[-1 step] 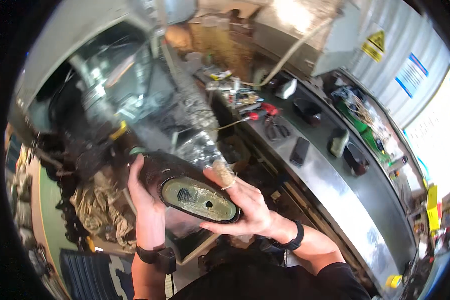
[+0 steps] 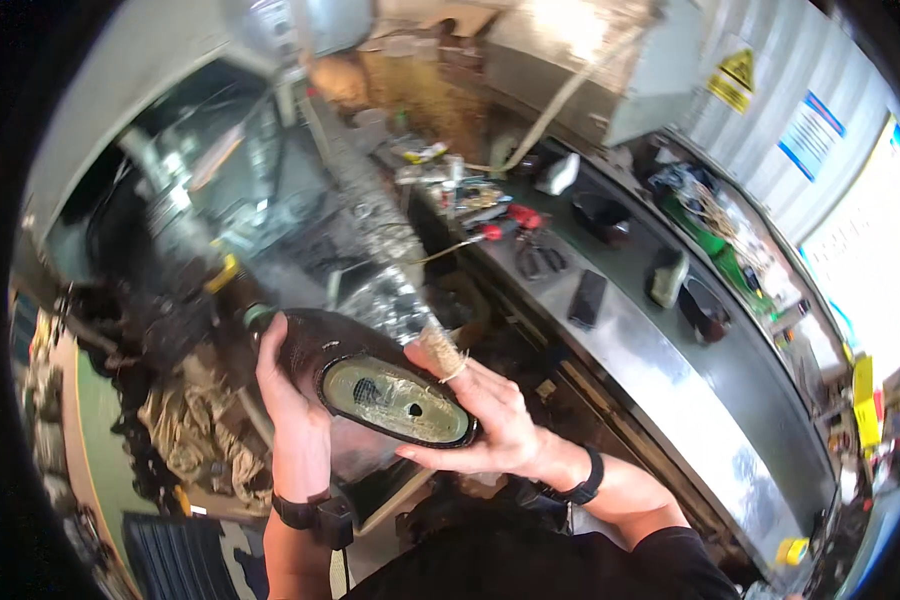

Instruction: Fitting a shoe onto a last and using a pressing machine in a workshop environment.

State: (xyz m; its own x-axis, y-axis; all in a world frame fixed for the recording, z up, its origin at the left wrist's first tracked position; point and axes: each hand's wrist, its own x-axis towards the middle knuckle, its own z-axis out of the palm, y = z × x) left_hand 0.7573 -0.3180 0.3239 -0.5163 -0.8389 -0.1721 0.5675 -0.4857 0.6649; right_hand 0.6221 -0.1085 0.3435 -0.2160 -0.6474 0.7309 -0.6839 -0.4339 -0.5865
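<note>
Between my two hands is a dark brown rounded piece (image 2: 315, 340), tilted so its flat oval face (image 2: 380, 410) shows. That face is pale green, with a dark round hole and a dark meshed patch, and a black edge runs around it. My left hand (image 2: 292, 395) grips the piece's left side, with the fingers mostly hidden behind it. My right hand (image 2: 490, 425) holds the right end from above and below. A pale wrapping (image 2: 442, 354), tied with string, covers one right finger. What exactly the brown piece is, I cannot make out.
A dusty machine with a clear hood (image 2: 220, 160) stands at the upper left. On the metal bench (image 2: 670, 400) to the right lie pliers (image 2: 540, 255), a black phone-like slab (image 2: 587, 300) and dark cup-like pieces (image 2: 705, 310). Crumpled tan cloth (image 2: 205, 415) lies at lower left.
The bench and machine sit slightly farther left in the picture. Both hands keep the same hold on the brown piece.
</note>
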